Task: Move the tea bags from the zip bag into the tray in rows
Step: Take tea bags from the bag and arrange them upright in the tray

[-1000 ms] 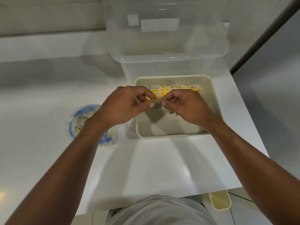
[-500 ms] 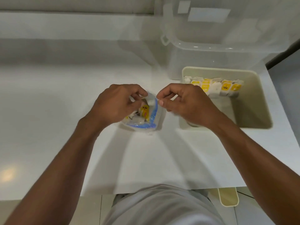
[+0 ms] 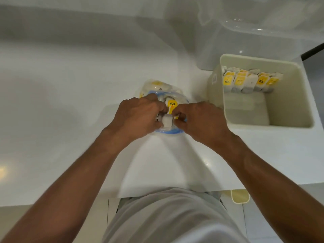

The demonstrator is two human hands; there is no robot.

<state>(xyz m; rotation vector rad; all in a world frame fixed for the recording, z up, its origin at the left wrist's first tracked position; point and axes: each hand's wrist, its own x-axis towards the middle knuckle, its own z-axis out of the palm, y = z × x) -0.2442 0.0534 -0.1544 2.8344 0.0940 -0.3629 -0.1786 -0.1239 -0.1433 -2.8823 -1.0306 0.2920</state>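
The clear zip bag point(image 3: 157, 86) with a blue-edged mouth lies on the white counter in the middle, with tea bags inside and a yellow "TEA" tag point(image 3: 172, 104) showing. My left hand point(image 3: 138, 116) and my right hand point(image 3: 199, 120) meet at the bag's mouth. Both pinch a white tea bag point(image 3: 167, 121) between their fingertips. The cream tray point(image 3: 263, 61) stands to the right. One row of several tea bags point(image 3: 250, 81) leans against its far wall. My hands hide the near part of the zip bag.
A large clear plastic bin point(image 3: 263, 23) stands behind the tray at the back right. The counter's front edge runs just before my body, and a cream object point(image 3: 240, 196) sits below it on the right.
My hands left the tray and moved left to the zip bag. They now pinch a white tea bag at its mouth. The view swung left with them.
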